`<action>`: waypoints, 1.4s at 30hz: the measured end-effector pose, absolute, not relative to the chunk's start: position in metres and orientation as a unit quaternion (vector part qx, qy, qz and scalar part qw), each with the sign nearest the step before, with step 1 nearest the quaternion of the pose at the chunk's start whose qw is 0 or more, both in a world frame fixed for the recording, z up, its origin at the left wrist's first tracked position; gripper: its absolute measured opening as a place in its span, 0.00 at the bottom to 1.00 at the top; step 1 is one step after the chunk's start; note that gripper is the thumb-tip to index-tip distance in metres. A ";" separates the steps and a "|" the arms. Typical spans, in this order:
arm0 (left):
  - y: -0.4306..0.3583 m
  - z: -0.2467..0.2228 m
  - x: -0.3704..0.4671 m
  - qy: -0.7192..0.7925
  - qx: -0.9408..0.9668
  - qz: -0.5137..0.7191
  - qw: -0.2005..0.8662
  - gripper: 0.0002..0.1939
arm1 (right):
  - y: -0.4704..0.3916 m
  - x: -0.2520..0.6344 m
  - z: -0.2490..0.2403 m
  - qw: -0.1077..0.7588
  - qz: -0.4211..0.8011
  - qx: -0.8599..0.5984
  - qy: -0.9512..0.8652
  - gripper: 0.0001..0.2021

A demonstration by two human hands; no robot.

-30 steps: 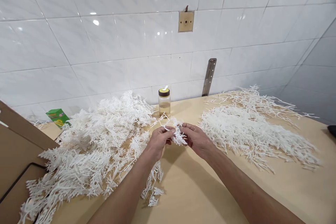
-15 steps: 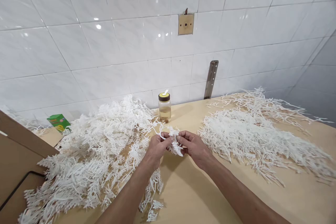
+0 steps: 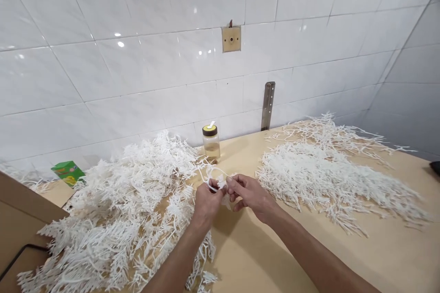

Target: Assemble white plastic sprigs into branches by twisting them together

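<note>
Between my hands is a white branching plastic sprig [image 3: 205, 175], its thin stem reaching up toward the jar. My left hand [image 3: 208, 201] is closed, pinching the sprig between thumb and fingers. My right hand [image 3: 245, 194] pinches the same piece from the other side, thumb against forefinger, partly covering it. On the left lies a large heap of white feathery sprigs [image 3: 137, 192], close to my left forearm. A flatter pile of white sprigs [image 3: 319, 174] spreads to the right, with barer white branched stems [image 3: 333, 135] behind it.
A clear jar [image 3: 212, 146] with a dark-rimmed yellow lid and pale liquid stands behind my hands. A green box [image 3: 68, 173] and a cardboard box [image 3: 27, 219] are at left. A metal strip [image 3: 268, 106] leans on the tiled wall, below a socket plate [image 3: 231, 39].
The view has shifted slightly to the right. My hands have moved closer together on the sprig, and less of its feathery part shows.
</note>
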State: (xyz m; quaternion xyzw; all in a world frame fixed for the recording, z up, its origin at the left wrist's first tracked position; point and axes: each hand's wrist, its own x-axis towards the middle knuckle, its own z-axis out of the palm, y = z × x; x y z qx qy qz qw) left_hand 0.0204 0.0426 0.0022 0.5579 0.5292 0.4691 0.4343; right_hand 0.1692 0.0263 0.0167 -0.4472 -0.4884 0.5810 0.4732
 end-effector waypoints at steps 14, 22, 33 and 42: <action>0.029 0.022 0.022 0.431 0.488 0.454 0.609 0.17 | 0.030 0.184 0.027 0.472 0.556 -0.468 -0.499 0.06; 0.033 0.017 0.024 0.450 0.498 0.476 0.568 0.11 | 0.030 0.186 0.027 0.466 0.580 -0.454 -0.490 0.14; 0.032 0.007 0.026 0.541 0.612 0.481 0.317 0.12 | 0.038 0.178 0.015 0.450 0.566 -0.496 -0.482 0.24; 0.033 0.009 0.027 0.477 0.556 0.502 0.460 0.16 | 0.032 0.181 0.028 0.442 0.583 -0.490 -0.473 0.06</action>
